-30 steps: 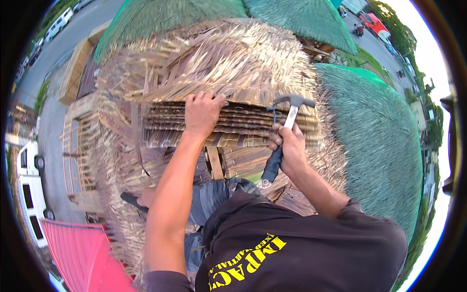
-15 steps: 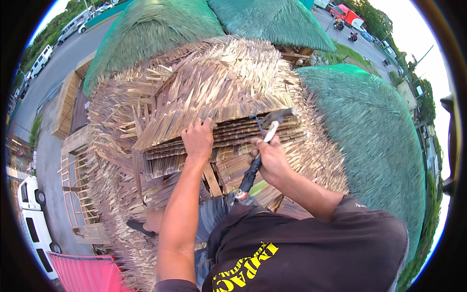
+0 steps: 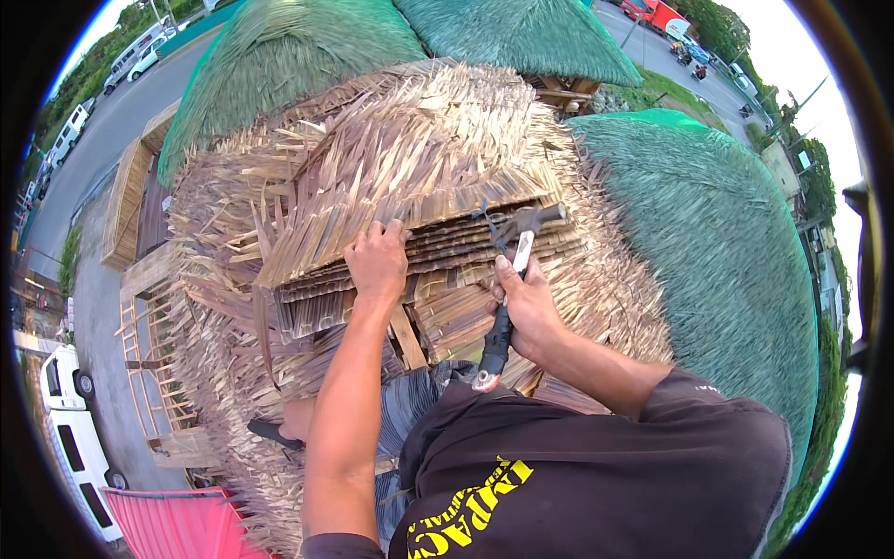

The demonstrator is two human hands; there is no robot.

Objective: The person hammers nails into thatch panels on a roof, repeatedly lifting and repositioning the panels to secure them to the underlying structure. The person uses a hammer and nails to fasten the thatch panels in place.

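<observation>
A stack of dried palm-leaf thatch panels [image 3: 447,240] lies slanted across the roof in front of me. My left hand [image 3: 377,261] grips the near edge of the top panel, its fingers bent over the leaves. In my right hand [image 3: 529,307] is a claw hammer [image 3: 498,337] with a black-wrapped grip and a pale upper shaft. Its dark metal head points away from me, over the right end of the stack. Beside the head a thin dark strip [image 3: 489,224] sticks up; I cannot tell whether my fingers pinch it too.
Loose thatch [image 3: 400,140] covers the roof around me. Below the stack a wooden batten [image 3: 407,337] shows through a gap. Green-netted thatch roofs [image 3: 708,224] stand beyond and to the right. Far down on the left are a wooden frame [image 3: 154,373], a white vehicle [image 3: 79,438] and a red canopy [image 3: 182,522].
The hammer's butt end has swung a little to the right, so its handle stands steeper in the picture. My left hand has stayed on the panel edge.
</observation>
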